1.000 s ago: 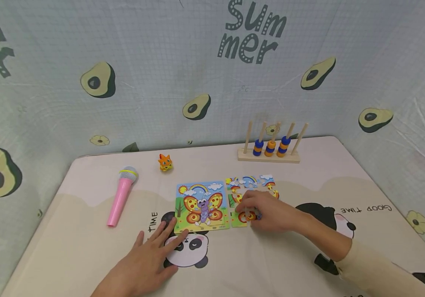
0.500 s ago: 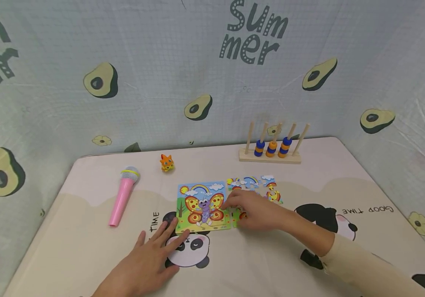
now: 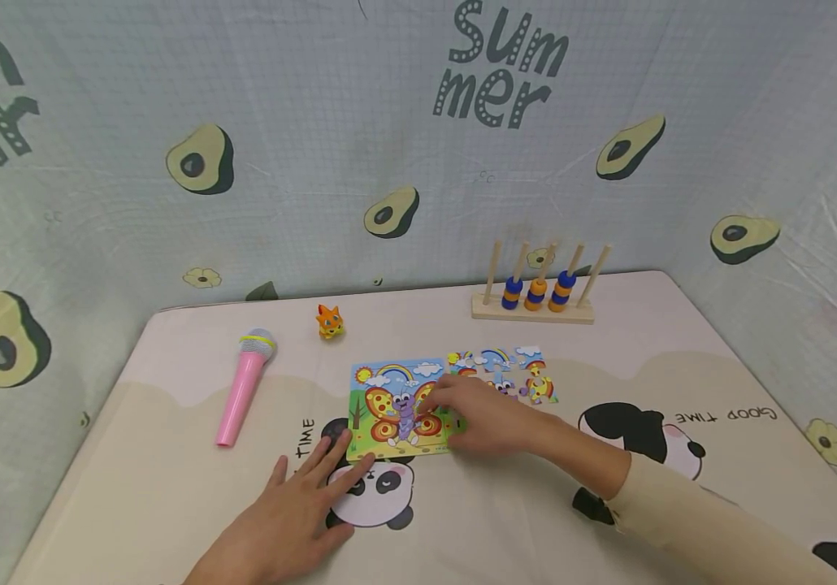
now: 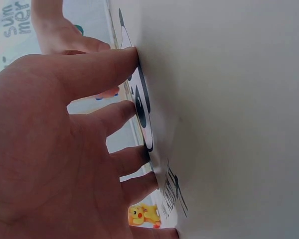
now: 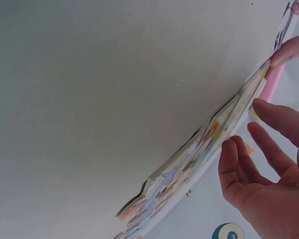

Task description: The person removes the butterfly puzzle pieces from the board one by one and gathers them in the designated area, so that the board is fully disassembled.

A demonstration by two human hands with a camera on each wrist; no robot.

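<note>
A square butterfly picture board (image 3: pixel 382 386) lies flat on the table in the head view. My left hand (image 3: pixel 283 516) rests on the cloth with spread fingers, fingertips right at the board's lower left corner. Over the board's right edge reaches my right hand (image 3: pixel 487 418), fingers loosely bent. In the right wrist view, nothing shows between its thumb (image 5: pixel 274 112) and fingers. Matching jigsaw pieces (image 3: pixel 539 386) lie in loose rows to the right of the board. The lower pieces are hidden beneath the right hand and wrist.
A pink toy microphone (image 3: pixel 241 390) lies to the left, and a small orange toy figure (image 3: pixel 330 322) stands behind the board. A wooden peg stand (image 3: pixel 531 309) with blue and orange rings is at the back right. A printed cloth curtain (image 3: pixel 301 162) hangs behind the table.
My right hand has moved left from above the jigsaw pieces to the board's right part, uncovering the middle-row pieces on the right. My left hand stays in place.
</note>
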